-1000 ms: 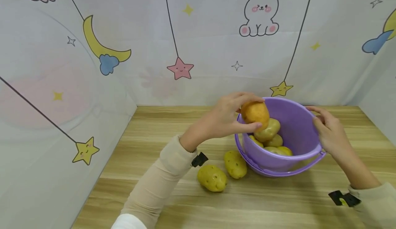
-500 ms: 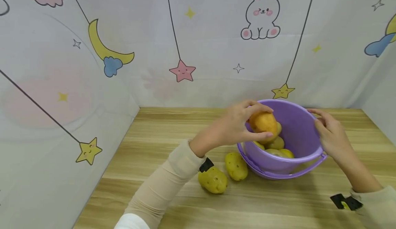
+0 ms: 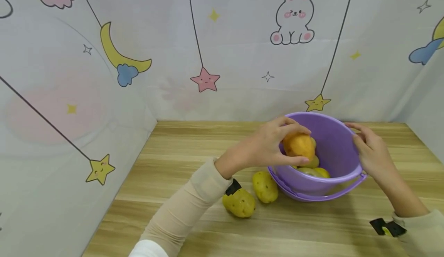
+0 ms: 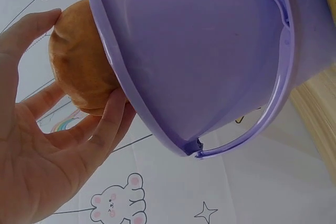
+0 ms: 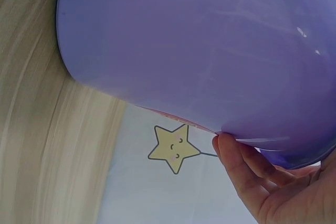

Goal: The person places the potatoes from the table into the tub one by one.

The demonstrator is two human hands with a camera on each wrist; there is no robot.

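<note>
A purple bucket stands on the table, tilted a little toward the camera, with several potatoes inside. My left hand reaches over the bucket's left rim. Between its thumb and fingers it holds a round orange fruit or vegetable, just inside the opening, above the potatoes; its dimpled skin shows in the left wrist view. On the far side, my right hand grips the bucket's right rim; its fingers press the outer wall. Whether the orange piece touches the potatoes under it is hidden.
Two yellow-green potatoes, one nearer and one beside the bucket, lie on the wood-grain table. The bucket's handle hangs down in front. A printed white curtain closes off the back and sides.
My left hand has carried the orange piece rightward and down, deeper into the bucket's mouth. The right hand keeps its hold on the rim, and the view has shifted slightly.
</note>
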